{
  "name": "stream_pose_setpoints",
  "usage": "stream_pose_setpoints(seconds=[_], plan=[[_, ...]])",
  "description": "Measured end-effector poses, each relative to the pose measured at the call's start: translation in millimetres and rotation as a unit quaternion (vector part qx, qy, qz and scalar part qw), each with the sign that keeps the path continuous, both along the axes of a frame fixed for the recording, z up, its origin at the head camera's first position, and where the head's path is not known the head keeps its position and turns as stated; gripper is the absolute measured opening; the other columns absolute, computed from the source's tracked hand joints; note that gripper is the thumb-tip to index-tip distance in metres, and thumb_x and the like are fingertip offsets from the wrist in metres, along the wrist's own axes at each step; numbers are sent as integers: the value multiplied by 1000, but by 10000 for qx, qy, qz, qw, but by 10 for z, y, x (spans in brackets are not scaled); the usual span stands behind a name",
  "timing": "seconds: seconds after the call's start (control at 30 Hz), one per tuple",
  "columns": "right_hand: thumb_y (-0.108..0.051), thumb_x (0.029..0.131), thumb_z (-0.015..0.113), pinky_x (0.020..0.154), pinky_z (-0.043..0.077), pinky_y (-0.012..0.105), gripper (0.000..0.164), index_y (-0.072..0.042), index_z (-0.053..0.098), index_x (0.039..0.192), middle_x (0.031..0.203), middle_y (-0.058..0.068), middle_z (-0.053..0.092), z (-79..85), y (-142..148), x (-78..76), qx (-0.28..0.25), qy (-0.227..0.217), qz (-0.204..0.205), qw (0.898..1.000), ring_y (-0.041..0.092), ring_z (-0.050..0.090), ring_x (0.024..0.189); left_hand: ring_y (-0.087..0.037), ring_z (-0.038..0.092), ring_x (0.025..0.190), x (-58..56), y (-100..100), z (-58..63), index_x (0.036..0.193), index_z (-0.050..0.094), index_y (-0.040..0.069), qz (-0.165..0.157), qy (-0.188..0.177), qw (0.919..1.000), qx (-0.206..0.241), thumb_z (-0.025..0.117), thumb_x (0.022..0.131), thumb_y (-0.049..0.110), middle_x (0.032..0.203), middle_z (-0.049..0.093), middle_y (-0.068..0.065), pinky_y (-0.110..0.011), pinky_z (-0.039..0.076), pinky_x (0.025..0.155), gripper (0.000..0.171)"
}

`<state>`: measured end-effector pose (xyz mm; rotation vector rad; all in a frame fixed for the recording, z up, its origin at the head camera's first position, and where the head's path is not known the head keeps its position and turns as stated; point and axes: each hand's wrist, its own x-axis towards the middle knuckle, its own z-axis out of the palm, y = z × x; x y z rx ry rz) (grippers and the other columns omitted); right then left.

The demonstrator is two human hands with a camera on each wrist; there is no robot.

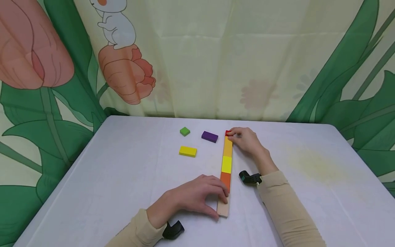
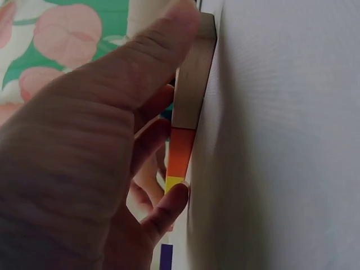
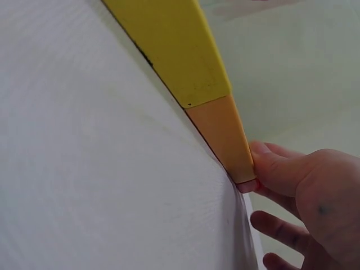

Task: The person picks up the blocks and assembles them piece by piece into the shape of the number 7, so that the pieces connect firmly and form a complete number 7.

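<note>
A row of blocks lies end to end on the table: a plain wood block point(image 1: 223, 208) nearest, then an orange block point(image 1: 225, 179), a yellow block point(image 1: 226, 164), a light orange block point(image 1: 228, 146) and a small red block point(image 1: 227, 133) at the far end. My left hand point(image 1: 197, 193) holds the plain wood block, thumb by its near left corner and fingers over its far part. At the far end, my right hand point(image 1: 247, 140) pinches the red block between thumb and fingers. In the right wrist view the red block point(image 3: 248, 185) shows only partly beside the thumb.
Left of the row lie a purple block point(image 1: 210, 137), a green block point(image 1: 184, 131) and a second yellow block point(image 1: 188, 151). A white cloth covers the table point(image 1: 123, 164). Behind its far edge hangs a printed curtain point(image 1: 200, 75). Black wrist devices sit on both wrists.
</note>
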<state>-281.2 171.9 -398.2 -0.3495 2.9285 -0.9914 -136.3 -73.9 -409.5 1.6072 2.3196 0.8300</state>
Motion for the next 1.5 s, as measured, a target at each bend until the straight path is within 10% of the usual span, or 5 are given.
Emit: stream_pose_setpoints(seconds=[0.3,0.77,1.5], plan=[[-21,99,68,112,31,58,23,-8,73,116,140,14,58,10,-10,14,37,-201,-138,9997,39,46,130,-2,45,125,-52,21,67,119,71,21,63,-392,9991,174,83,85,38,129,58,11,-27,35,108,40],[-21,98,68,112,31,58,24,-8,74,118,140,13,59,0,-17,6,0,-249,-182,9995,38,45,133,-10,44,129,-286,-60,177,125,69,17,1363,-294,9895,388,79,90,24,133,56,7,-29,38,109,37],[-20,99,67,113,31,57,25,-10,73,121,143,15,56,4,-13,15,-72,-324,-195,9993,39,44,133,-19,45,133,-1053,-91,244,133,64,13,2438,315,9692,148,73,94,24,139,56,0,-35,37,112,41]])
